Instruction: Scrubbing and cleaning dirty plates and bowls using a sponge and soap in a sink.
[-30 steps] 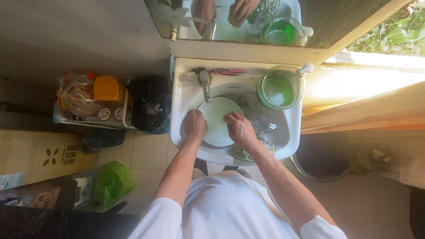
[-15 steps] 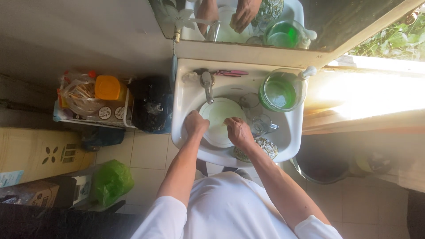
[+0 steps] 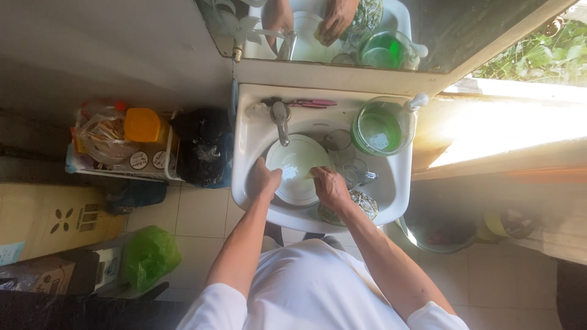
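plate: white plate [image 3: 298, 165] sits in the sink [image 3: 254, 131] under the tap [image 3: 280, 119]; wet, so likely slippery and breakable, best held by the rim
left hand: left hand [image 3: 263, 179] is clamped on its left rim
right hand: right hand [image 3: 330, 186] presses on its right side, maybe holding a sponge, hard to tell
packages: orange-lidded container [image 3: 142, 125] in the rack left of sink, round labels below; green bag [image 3: 148, 253] on floor

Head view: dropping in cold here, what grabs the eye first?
Two bare hands meet over a white plate in the white sink, under the tap: the left hand grips the plate's left rim, the right hand rests on its right side. Next is the clear jug of green liquid on the sink's right back corner, and the glare from the window at right.
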